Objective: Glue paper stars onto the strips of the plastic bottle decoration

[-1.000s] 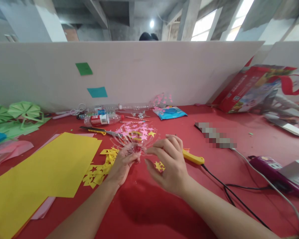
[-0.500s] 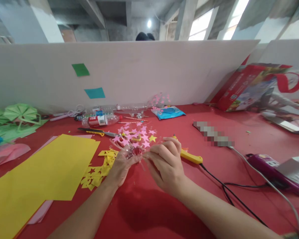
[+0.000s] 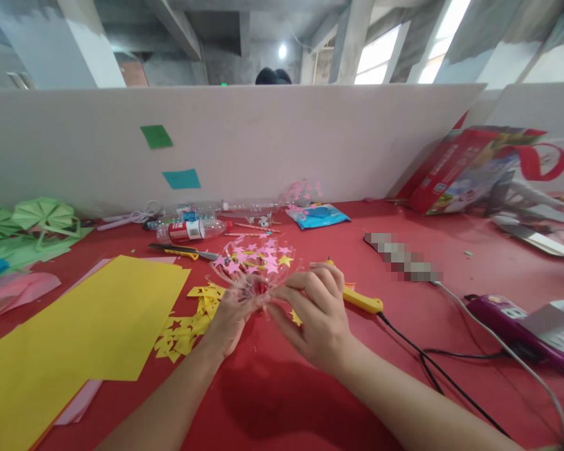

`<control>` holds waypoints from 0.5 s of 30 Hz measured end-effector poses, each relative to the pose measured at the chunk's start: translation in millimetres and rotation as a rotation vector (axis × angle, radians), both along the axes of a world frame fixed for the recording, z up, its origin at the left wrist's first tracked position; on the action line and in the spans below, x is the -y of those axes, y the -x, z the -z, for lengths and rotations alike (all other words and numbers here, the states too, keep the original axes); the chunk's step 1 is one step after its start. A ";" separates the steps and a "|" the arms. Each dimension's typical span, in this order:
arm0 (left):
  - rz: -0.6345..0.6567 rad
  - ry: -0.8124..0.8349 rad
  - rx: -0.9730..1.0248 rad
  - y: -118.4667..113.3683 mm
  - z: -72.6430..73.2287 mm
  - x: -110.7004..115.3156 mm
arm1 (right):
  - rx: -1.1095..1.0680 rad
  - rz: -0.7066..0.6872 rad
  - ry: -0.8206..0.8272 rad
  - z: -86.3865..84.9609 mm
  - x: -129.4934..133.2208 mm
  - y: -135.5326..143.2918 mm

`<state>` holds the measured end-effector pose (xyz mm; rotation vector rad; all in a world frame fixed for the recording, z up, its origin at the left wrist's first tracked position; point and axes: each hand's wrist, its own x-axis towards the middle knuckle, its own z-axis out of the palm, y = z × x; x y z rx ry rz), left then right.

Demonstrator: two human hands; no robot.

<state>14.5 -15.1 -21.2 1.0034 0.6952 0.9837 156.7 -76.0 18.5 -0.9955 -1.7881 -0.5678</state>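
My left hand (image 3: pixel 229 313) grips the red-capped neck of a clear plastic flower (image 3: pixel 256 266) cut from a bottle, its splayed strips dotted with pink and yellow paper stars. My right hand (image 3: pixel 316 310) pinches one of its strips on the right side. A small yellow star (image 3: pixel 295 318) lies on the red table (image 3: pixel 272 401) just under my right hand. Yellow star cut-out scraps (image 3: pixel 188 326) lie beside my left wrist.
A large yellow paper sheet (image 3: pixel 75 341) lies at left, green folded paper shapes (image 3: pixel 32 228) farther back. A yellow-handled tool with black cable (image 3: pixel 361 300), scissors (image 3: pixel 183 252), a plastic bottle (image 3: pixel 192 230), a blue packet (image 3: pixel 317 215), a purple device (image 3: pixel 512 322) and a red box (image 3: pixel 465 169) surround the hands.
My right hand has closed in on the plastic flower and now pinches a strip; the flower has shifted slightly. My left hand keeps its hold.
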 end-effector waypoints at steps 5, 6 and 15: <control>-0.003 -0.020 0.006 0.4 -2.4 -0.4 | -0.042 0.005 0.021 -0.9 1.5 -0.4; 0.003 -0.031 0.001 0.5 -2.2 -0.8 | -0.046 0.004 0.033 -1.0 1.6 -0.7; 0.010 -0.054 0.001 -0.1 -3.7 0.5 | -0.045 0.036 0.032 0.9 -1.7 -0.2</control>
